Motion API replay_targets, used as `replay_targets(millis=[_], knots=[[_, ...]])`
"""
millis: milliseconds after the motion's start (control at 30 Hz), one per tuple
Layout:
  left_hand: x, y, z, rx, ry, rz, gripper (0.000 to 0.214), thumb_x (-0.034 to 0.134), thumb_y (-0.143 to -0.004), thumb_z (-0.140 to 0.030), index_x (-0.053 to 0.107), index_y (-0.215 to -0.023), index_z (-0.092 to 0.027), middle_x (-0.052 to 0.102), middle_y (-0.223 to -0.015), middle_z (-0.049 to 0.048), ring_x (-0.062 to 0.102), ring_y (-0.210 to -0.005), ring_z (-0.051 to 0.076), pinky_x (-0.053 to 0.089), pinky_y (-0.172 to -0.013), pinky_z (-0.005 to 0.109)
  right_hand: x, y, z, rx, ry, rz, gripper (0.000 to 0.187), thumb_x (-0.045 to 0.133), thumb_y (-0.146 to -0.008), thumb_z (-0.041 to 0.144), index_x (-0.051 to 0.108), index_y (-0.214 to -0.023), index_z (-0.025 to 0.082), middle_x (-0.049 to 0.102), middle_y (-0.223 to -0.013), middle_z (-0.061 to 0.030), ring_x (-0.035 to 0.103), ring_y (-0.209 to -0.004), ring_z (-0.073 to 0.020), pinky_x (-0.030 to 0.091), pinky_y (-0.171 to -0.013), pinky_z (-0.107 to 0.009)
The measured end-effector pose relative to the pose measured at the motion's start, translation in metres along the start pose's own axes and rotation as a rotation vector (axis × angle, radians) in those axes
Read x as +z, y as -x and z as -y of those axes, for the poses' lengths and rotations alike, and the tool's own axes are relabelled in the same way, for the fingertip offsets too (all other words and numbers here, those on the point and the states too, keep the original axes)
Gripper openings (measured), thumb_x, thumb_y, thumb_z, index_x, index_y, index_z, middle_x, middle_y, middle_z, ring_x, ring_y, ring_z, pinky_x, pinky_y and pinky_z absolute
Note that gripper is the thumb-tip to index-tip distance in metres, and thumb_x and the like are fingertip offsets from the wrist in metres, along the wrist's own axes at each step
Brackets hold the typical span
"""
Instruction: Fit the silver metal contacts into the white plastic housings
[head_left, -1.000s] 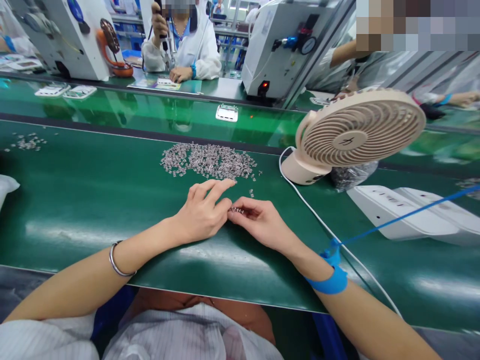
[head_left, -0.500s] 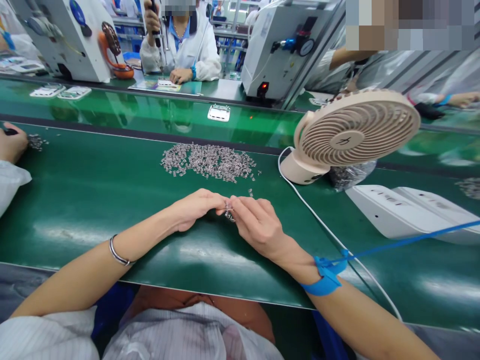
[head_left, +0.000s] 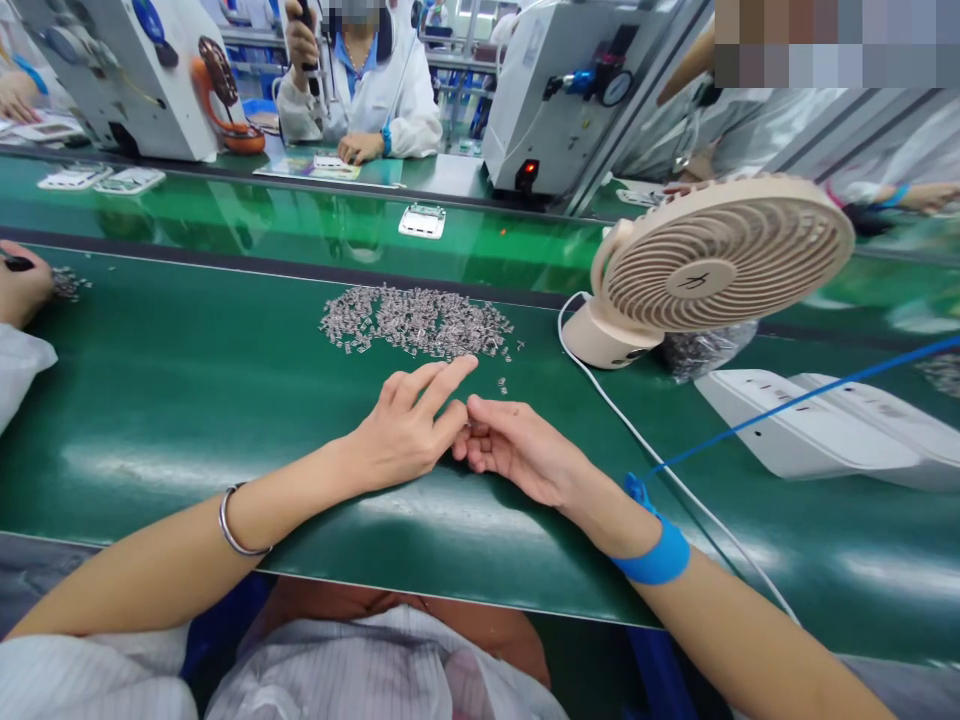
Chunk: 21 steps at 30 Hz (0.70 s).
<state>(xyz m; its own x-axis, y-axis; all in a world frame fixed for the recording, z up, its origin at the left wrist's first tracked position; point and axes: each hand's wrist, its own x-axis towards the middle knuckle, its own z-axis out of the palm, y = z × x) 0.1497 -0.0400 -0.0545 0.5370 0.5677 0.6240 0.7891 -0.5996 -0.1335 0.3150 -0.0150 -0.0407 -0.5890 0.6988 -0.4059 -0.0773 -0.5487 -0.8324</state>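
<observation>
My left hand [head_left: 405, 420] is palm down over the green work surface, one finger stretched forward and the others bent toward my right fingertips. Whatever lies under its bent fingers is hidden. My right hand [head_left: 525, 445] is turned partly palm up, its thumb and fingers closed at the tips, touching the left fingers. A small shiny metal part shows only as a sliver between the right fingertips. Just beyond both hands lies a wide pile of small metal parts [head_left: 420, 320]. A couple of loose metal parts [head_left: 502, 385] sit nearer my right hand.
A beige fan [head_left: 705, 270] with a white cable [head_left: 637, 430] stands at the right, by a bag of parts [head_left: 709, 350] and white housings [head_left: 802, 425]. A blue wrist strap cord [head_left: 787, 405] crosses there. Behind runs a green belt with a white panel [head_left: 421, 221]. Co-workers sit around.
My left hand has turned palm down with a finger stretched forward; my right hand has rolled palm up. The metal part between them is now mostly covered. White panels on the belt shifted left.
</observation>
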Motion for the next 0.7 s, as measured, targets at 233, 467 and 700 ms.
replay_targets(millis=[233,467,700], knots=[[-0.001,0.001,0.002,-0.076,0.091,0.097,0.022,0.041,-0.088,-0.021,0.061,-0.081,-0.016,0.048,-0.134,0.0158,0.044,-0.115,0.03,0.038,-0.086,0.043,-0.005,0.0,-0.006,-0.347,0.386,-0.194,0.02,0.069,-0.067,0.033,0.059,-0.074,0.018,0.059,-0.064,0.0005,0.053,-0.058,-0.0102,0.042,-0.054,-0.024],[-0.008,-0.013,0.016,-0.62,0.89,0.421,0.018,0.049,-0.076,-0.021,0.059,-0.061,-0.017,0.054,-0.125,0.0098,0.041,-0.123,0.028,0.033,-0.098,0.048,-0.005,0.002,-0.016,-1.132,1.262,-0.351,0.013,0.046,-0.083,0.009,0.053,-0.08,0.019,0.053,-0.067,-0.0013,0.049,-0.061,-0.0119,0.043,-0.06,-0.026],[-0.005,-0.019,0.027,-0.883,1.093,0.407,0.019,0.05,-0.072,-0.022,0.057,-0.055,-0.017,0.066,-0.098,0.0078,0.051,-0.114,0.025,0.043,-0.089,0.039,-0.018,-0.004,-0.01,-1.157,1.172,-0.449,0.014,0.045,-0.081,0.006,0.052,-0.081,0.019,0.059,-0.08,-0.0064,0.058,-0.074,-0.015,0.048,-0.064,-0.029]])
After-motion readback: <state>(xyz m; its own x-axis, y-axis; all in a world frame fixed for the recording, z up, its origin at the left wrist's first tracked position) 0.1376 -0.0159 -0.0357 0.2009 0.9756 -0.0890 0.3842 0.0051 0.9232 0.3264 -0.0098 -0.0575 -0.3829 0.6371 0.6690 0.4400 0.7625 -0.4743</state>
